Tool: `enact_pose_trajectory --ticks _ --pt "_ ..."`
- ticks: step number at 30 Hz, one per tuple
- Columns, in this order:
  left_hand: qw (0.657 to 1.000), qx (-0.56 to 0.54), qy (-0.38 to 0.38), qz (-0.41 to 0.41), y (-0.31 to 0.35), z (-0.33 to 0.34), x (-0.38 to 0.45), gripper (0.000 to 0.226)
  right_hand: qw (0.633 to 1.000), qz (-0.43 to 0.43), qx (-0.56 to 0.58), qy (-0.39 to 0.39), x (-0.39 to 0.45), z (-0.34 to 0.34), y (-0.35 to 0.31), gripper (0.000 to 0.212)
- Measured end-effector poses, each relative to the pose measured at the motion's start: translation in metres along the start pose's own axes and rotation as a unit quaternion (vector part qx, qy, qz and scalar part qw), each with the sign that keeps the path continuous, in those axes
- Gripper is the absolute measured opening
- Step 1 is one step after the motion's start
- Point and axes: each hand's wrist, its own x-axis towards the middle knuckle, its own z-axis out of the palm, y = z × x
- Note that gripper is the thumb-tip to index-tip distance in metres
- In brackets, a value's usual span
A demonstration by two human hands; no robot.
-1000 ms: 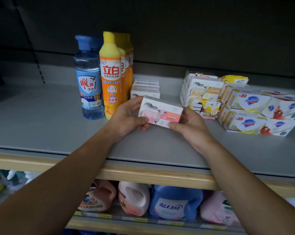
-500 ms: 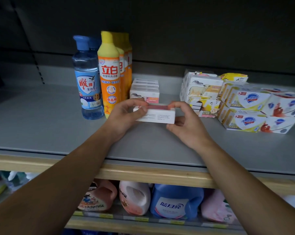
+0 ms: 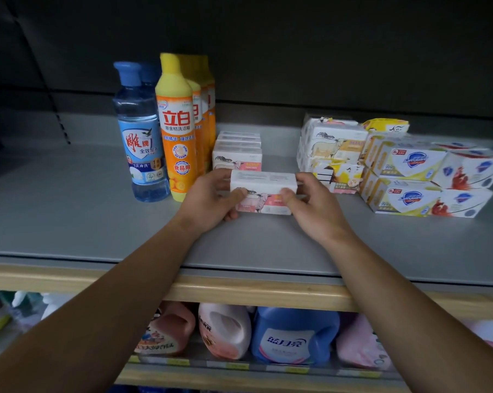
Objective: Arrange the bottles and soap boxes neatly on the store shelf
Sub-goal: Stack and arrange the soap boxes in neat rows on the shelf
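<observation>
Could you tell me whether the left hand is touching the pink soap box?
Touching. The head view shows the left hand gripping one end of the pink soap box, its thumb pressed on the front face, while the right hand grips the other end.

Both forearms bare, reaching fwd & converging toward centre. Left hand (image 3: 208, 198) at left end of the grip: thumb (image 3: 234, 194) laid across near face of the held soap box (image 3: 263, 191), other fingers curled round behind/under. Right hand (image 3: 314, 204) at right end, mirror pose: thumb on near face, index hooked over top edge, rest wrapped behind. Palms face each other w/ the grip between them. Wrists roughly straight, right one cocked slightly inward. Knuckles of both low, close to the surface below; contact can't tell.
</observation>
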Motion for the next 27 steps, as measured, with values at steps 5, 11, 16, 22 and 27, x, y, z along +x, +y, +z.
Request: enact_pose_trajectory --ticks 5,11,16,22,27 --pt "0.998 0.066 0.021 0.014 -0.004 0.001 0.001 0.029 0.999 0.010 -0.035 0.007 0.000 0.001 -0.001 0.032" --pt "0.966 0.241 0.074 0.051 0.005 -0.003 -0.006 0.053 0.978 -0.114 -0.168 0.055 -0.005 -0.003 -0.013 0.052" --pt "0.941 0.329 -0.018 0.081 0.011 -0.032 -0.023 0.042 0.914 -0.223 -0.339 -0.029 -0.012 0.004 -0.027 0.054" --pt "0.904 0.412 -0.086 0.081 -0.012 -0.062 -0.060 0.056 0.902 -0.204 -0.373 -0.076 -0.011 0.018 -0.025 0.072" --pt "0.893 0.438 -0.080 0.063 -0.014 -0.059 -0.060 0.071 0.898 -0.199 -0.386 -0.076 0.013 0.041 -0.025 0.074"
